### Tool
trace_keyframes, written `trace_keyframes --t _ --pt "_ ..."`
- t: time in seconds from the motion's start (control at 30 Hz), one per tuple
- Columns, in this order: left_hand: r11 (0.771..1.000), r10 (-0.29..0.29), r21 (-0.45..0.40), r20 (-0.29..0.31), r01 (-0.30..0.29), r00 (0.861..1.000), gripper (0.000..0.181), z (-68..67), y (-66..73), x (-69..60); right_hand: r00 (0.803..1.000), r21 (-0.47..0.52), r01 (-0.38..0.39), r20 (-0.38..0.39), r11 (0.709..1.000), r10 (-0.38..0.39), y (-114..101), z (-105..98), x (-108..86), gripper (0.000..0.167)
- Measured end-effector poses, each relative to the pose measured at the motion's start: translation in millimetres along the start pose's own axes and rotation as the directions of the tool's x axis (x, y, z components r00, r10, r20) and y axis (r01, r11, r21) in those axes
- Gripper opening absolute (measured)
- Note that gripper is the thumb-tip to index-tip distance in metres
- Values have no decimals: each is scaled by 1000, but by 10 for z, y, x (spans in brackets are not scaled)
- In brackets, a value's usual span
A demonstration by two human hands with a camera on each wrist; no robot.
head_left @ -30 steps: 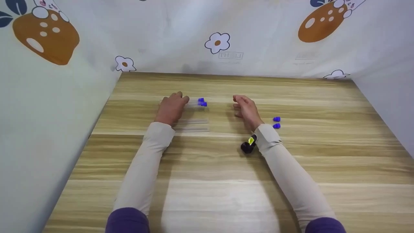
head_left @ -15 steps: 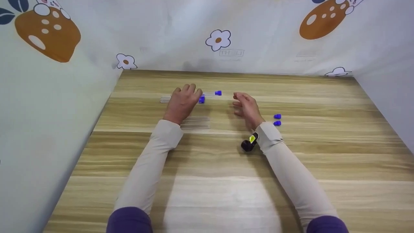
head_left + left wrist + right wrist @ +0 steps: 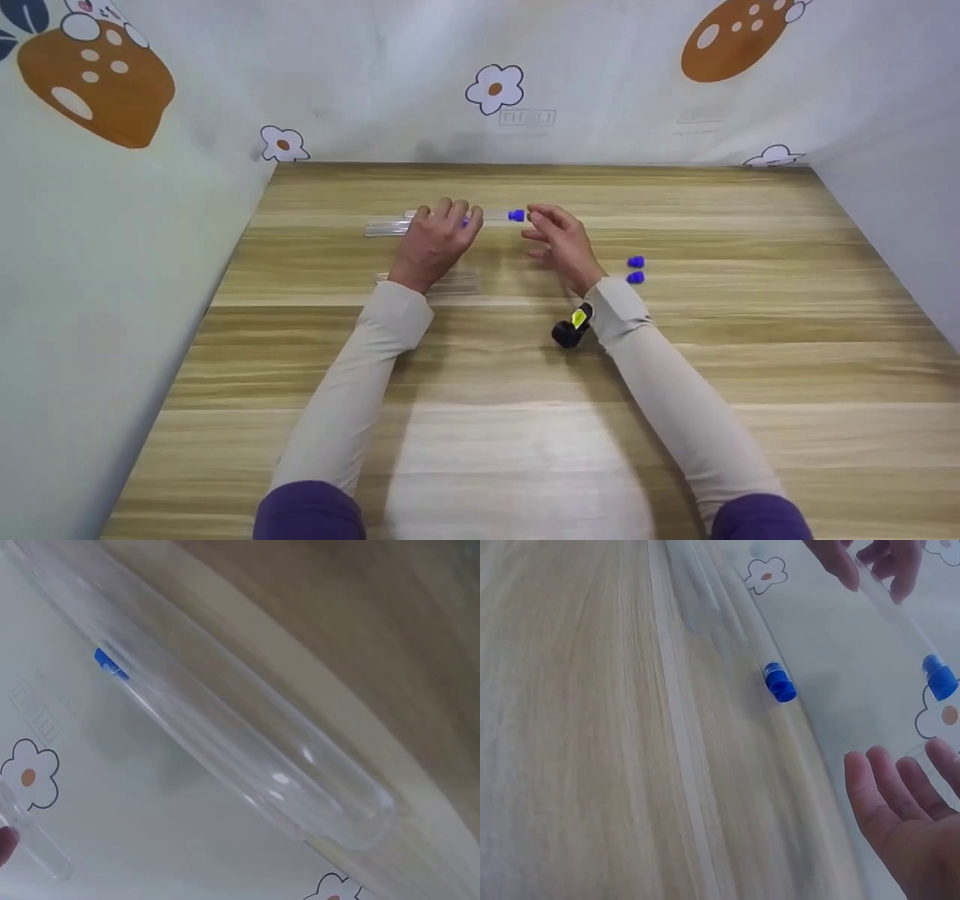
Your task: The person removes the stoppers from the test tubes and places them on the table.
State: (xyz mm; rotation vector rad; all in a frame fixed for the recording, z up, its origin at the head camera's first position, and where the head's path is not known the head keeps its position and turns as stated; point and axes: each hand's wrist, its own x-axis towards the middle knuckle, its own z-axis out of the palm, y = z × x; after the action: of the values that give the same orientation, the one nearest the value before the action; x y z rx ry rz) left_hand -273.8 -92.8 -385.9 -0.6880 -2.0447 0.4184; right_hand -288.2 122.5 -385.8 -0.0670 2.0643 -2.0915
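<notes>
My left hand (image 3: 439,244) pinches a clear test tube (image 3: 495,216) with a blue stopper (image 3: 517,215) in its right end. In the right wrist view this tube (image 3: 900,624) is held above the table, slanting, its stopper (image 3: 939,681) away from the fingers. My right hand (image 3: 564,246) is just right of that stopper, fingers loosely bent and apart, holding nothing. Beneath the left hand lie more clear tubes (image 3: 384,227); a blue stopper (image 3: 780,682) shows on their near end in the right wrist view. Large tubes (image 3: 247,727) fill the left wrist view.
Uncapped clear tubes (image 3: 457,283) lie nearer me, partly behind the left wrist. Two blue stoppers (image 3: 636,270) rest right of my right hand. A black wrist camera (image 3: 568,333) is on the right wrist. A flower-printed curtain (image 3: 390,82) closes off the table's (image 3: 525,420) back edge.
The left hand has picked up a stoppered tube from the group on the table and brought it rightward, close to the right hand. The right hand has hardly moved.
</notes>
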Motion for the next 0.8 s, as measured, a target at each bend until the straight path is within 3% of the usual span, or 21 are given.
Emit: trace_keyframes --t 0.47,0.67,0.8 --pt "1000 24 2 -26 -24 999 20 -29 128 -37 998 41 58 17 997 -58 -11 90 -69 33" --pt "1000 28 11 -20 -28 999 21 -65 159 -45 998 35 56 -2 998 -56 4 108 -56 32" --pt "1000 30 6 -15 -30 999 21 -89 165 -48 995 52 99 -35 994 -97 19 117 -39 29"
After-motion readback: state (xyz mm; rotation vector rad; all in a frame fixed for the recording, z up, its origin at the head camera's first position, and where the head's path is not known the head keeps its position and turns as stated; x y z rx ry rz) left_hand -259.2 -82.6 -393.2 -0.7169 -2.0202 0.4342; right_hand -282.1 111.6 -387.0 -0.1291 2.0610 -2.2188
